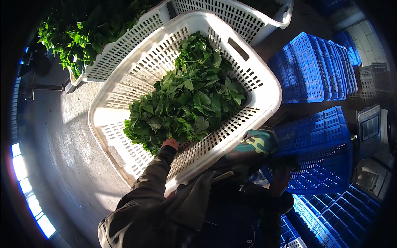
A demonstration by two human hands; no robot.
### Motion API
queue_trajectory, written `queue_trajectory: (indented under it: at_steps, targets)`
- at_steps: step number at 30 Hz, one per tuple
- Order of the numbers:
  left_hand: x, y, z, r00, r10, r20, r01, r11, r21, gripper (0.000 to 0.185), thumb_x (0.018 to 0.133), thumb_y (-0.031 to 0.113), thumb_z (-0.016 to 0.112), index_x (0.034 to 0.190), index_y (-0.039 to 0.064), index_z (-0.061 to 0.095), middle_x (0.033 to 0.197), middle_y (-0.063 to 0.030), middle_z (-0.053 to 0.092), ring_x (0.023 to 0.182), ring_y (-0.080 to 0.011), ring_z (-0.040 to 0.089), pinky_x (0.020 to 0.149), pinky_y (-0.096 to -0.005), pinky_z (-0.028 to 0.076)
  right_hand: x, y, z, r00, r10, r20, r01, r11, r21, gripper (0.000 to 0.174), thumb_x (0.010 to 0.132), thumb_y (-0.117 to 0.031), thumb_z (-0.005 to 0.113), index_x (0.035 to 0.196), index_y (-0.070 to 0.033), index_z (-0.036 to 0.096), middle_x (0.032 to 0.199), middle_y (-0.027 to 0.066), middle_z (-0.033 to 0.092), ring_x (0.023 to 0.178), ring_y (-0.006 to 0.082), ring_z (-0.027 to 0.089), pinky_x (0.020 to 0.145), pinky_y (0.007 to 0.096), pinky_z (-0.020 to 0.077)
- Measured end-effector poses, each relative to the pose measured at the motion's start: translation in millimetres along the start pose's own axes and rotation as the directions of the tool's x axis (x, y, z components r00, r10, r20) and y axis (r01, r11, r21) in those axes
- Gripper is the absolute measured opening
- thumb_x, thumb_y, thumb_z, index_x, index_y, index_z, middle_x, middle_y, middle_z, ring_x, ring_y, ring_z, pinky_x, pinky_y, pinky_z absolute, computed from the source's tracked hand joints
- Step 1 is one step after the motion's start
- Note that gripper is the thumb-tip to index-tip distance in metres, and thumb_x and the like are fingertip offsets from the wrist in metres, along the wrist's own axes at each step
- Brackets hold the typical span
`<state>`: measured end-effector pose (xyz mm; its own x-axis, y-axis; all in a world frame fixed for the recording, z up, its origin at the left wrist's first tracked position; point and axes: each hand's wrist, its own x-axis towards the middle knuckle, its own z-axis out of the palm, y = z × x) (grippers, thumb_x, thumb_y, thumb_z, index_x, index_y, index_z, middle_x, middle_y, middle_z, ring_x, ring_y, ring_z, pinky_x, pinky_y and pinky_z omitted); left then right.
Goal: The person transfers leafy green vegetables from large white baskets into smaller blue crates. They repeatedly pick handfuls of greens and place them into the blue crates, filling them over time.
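Observation:
A large white slatted plastic basket (pixel 183 26) lies before me, with a heap of leafy greens (pixel 189 97) along its bottom. Inside its near wall, my left hand (pixel 170 143) reaches into the edge of the heap. Leaves hide those fingers, so their grip does not show. At the right, in shadow, my right hand (pixel 280 182) holds a dark bunch of leafy greens (pixel 287 163) above or beside a blue plastic crate (pixel 322 147). Camouflage cloth (pixel 260 142) covers something between the white basket and that crate.
Another white basket (pixel 124 46), heaped with greens, stands at the upper left. A further white basket (pixel 223 12) is behind. Nested blue crates (pixel 313 68) stand at the right, near a grey scale-like device (pixel 369 131). More blue crates (pixel 335 214) are at the lower right.

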<state>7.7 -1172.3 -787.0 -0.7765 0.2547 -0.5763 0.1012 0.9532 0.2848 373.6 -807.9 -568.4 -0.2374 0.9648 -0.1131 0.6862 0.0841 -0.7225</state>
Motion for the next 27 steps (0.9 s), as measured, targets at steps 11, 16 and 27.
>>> queue_trajectory:
  at_steps: [11, 16, 27]
  targets:
    - [50, 95, 42, 0.117, 0.928, 0.353, -0.951, 0.001, 0.311, 0.03, 0.084, 0.017, 0.055, 0.111, 0.008, 0.065, 0.133, -0.0138, 0.055, 0.105, -0.0254, 0.06, 0.079, -0.039, 0.055, -27, 26, -2, 0.999, 0.028, 0.031, -0.024, 0.99, -0.14, 0.044, 0.085, -0.003, 0.062, 0.128, -0.002, 0.058, 0.128, 0.0137, 0.061, 0.106, 0.0229, 0.063, 0.079, 0.0308, 0.055]
    - [67, 122, 50, 0.031, 0.838, 0.545, -0.812, -0.296, 0.503, 0.036, 0.089, 0.024, 0.053, 0.12, 0.009, 0.064, 0.15, -0.0124, 0.043, 0.129, -0.0266, 0.046, 0.105, -0.0433, 0.04, -40, 25, -1, 0.996, 0.09, 0.017, -0.085, 0.977, -0.196, 0.04, 0.084, -0.004, 0.063, 0.124, -0.004, 0.061, 0.125, 0.0135, 0.062, 0.104, 0.0241, 0.064, 0.074, 0.0299, 0.0561]
    - [83, 185, -16, 0.54, 0.532, 0.652, -0.766, -0.01, 0.642, 0.055, 0.095, 0.012, 0.058, 0.146, 0.024, 0.039, 0.161, -0.0115, 0.01, 0.149, -0.0326, 0.01, 0.098, -0.0694, 0.037, -39, 2, -10, 0.995, -0.102, 0.018, 0.104, 0.968, -0.229, 0.03, 0.084, -0.003, 0.063, 0.114, -0.003, 0.063, 0.119, 0.0149, 0.063, 0.101, 0.0271, 0.066, 0.076, 0.0344, 0.0549]
